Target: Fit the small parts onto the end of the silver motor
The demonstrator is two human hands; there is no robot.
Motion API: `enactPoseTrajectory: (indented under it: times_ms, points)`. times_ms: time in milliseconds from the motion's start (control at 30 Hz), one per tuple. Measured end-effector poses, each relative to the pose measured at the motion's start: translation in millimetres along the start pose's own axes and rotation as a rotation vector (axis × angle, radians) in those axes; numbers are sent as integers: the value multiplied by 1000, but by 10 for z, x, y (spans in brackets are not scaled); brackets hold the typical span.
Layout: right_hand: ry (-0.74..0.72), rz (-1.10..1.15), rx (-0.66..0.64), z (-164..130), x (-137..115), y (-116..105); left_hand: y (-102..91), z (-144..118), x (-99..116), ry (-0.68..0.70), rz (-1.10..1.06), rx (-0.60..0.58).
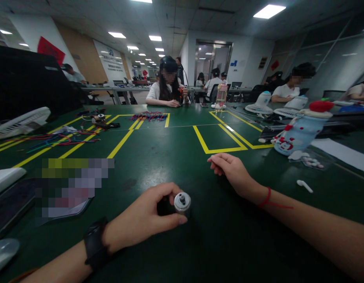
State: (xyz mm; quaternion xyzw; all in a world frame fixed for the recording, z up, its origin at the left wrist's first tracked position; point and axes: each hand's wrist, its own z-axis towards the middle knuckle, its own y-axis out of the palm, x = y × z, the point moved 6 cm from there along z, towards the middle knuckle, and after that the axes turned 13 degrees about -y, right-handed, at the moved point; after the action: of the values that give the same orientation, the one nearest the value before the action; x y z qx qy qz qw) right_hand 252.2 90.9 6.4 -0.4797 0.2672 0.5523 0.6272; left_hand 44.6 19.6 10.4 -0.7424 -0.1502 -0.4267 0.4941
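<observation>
Table point(170, 145): left hand point(142, 210) grips cylinder point(182, 203), right hand point(235, 171) curled.

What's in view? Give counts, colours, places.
Cylinder: 1, silver, front centre
Table: 1, green, foreground
Tape: several strips, yellow, tabletop
Loose wires: several, red and green, left
Wire pile: 1, multicoloured, far centre
Fans: 2, white, far right
Grille: 1, white, left
Bottles: 2, blue and pink, right half
Earbud: 1, white, right
Paper: 1, white, right edge
Monitor: 1, black, upper left
Lights: several, white, ceiling
People: several, mostly white tops, background
Watch: 1, black, left wrist
Cord: 1, red, right wrist
Left hand: 1, bare, holding cylinder
Right hand: 1, bare, loosely curled
</observation>
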Motion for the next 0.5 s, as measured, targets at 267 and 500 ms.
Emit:
enactPoseTrajectory:
  times_ms: [267, 500]
  points:
    - [-56, -61, -120, -53, -91, 89, 14, 4, -20, -5, -17, -4]
    - [-207, -137, -204, -163, -385, 248, 0, 1, -1, -1, 11, 9]
